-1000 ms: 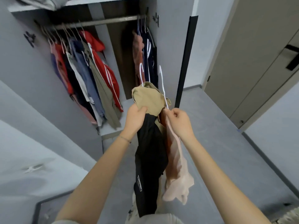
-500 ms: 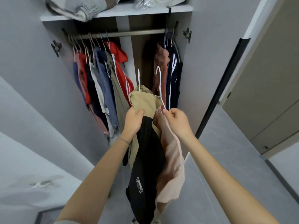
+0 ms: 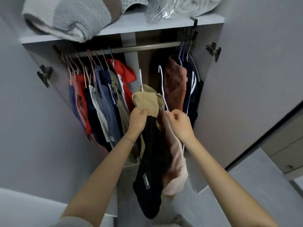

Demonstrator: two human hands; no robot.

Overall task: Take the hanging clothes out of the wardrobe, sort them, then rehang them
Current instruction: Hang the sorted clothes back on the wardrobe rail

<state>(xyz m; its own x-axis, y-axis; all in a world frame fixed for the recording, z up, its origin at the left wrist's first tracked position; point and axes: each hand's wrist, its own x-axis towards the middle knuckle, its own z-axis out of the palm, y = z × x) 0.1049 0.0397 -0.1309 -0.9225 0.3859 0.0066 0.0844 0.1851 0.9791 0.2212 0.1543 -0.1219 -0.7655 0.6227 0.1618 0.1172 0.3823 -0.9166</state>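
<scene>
My left hand (image 3: 136, 119) grips a bundle of hung clothes: a tan garment (image 3: 146, 102) on top and a black garment (image 3: 152, 161) hanging below it. My right hand (image 3: 179, 123) pinches the white hanger (image 3: 162, 86) of a pale pink garment (image 3: 176, 159) beside the bundle. Both hanger hooks point up, below the wardrobe rail (image 3: 147, 47). Several clothes (image 3: 100, 99) hang at the rail's left end, and a rust top (image 3: 174, 86) and a dark striped garment (image 3: 191, 95) hang at its right end.
A shelf (image 3: 131, 25) above the rail carries folded textiles (image 3: 70, 17) and a plastic-wrapped item (image 3: 172, 10). Open wardrobe doors (image 3: 246, 79) stand on both sides. Grey floor (image 3: 254, 185) lies at the lower right.
The view has tilted up and come closer to the wardrobe. Both hands have kept their hold and lifted the clothes and hangers a little toward the rail.
</scene>
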